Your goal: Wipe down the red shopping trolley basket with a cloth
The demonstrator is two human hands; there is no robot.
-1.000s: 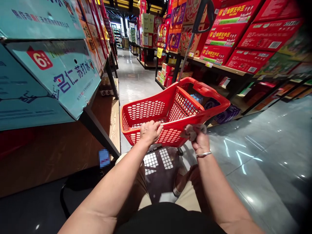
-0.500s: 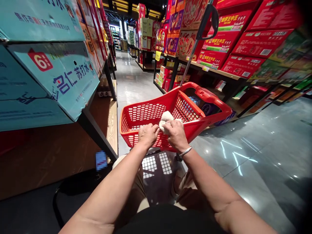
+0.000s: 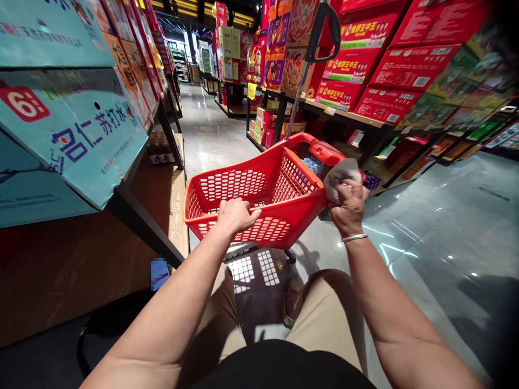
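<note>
A red plastic shopping basket (image 3: 243, 186) on wheels stands on the floor in front of my knees, tilted toward me. My left hand (image 3: 234, 214) grips its near rim. My right hand (image 3: 348, 204) is closed on a whitish cloth (image 3: 339, 173) and presses it against the basket's right corner by the red handle part. A long black-gripped pull handle (image 3: 320, 32) rises from the basket's far end. Some packaged goods (image 3: 312, 163) show inside the far end of the basket.
Teal cartons (image 3: 73, 129) lean on a wooden shelf (image 3: 176, 210) close at my left. Red boxes (image 3: 385, 70) fill shelves at the right. A glossy grey floor aisle (image 3: 211, 135) runs ahead. I sit on a dark stool (image 3: 101, 335).
My right hand with the cloth moved from the near rim beside my left hand out to the basket's right corner. The basket shifted a little left; my left hand stayed on the rim.
</note>
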